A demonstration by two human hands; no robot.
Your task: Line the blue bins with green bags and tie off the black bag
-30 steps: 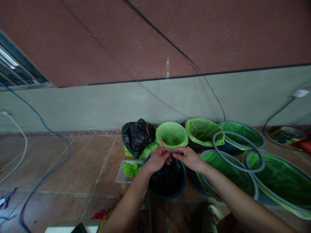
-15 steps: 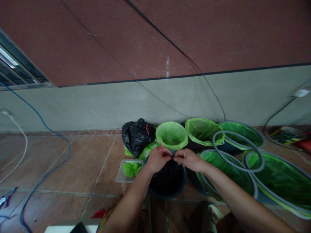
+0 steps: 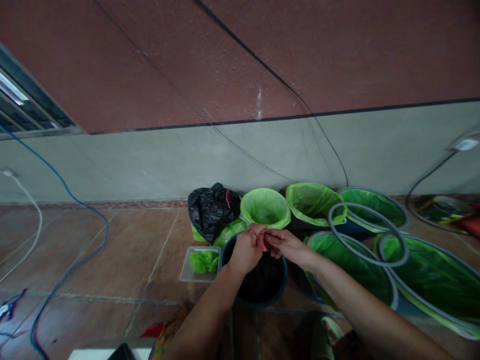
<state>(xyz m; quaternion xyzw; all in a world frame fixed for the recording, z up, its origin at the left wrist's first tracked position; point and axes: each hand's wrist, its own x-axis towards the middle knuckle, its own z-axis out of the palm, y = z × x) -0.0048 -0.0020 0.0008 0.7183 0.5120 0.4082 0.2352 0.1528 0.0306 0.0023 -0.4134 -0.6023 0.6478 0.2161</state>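
Left hand (image 3: 245, 250) and right hand (image 3: 287, 245) pinch the red tie (image 3: 262, 242) above the black bag (image 3: 263, 280).
The bag seems thin, soft, perhaps slippery; the better hold is at this tie.

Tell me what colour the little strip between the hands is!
The strip is pinkish red; the head view shows it best.

Hands (image 3: 261, 245) together — fingers bent, forearms converging
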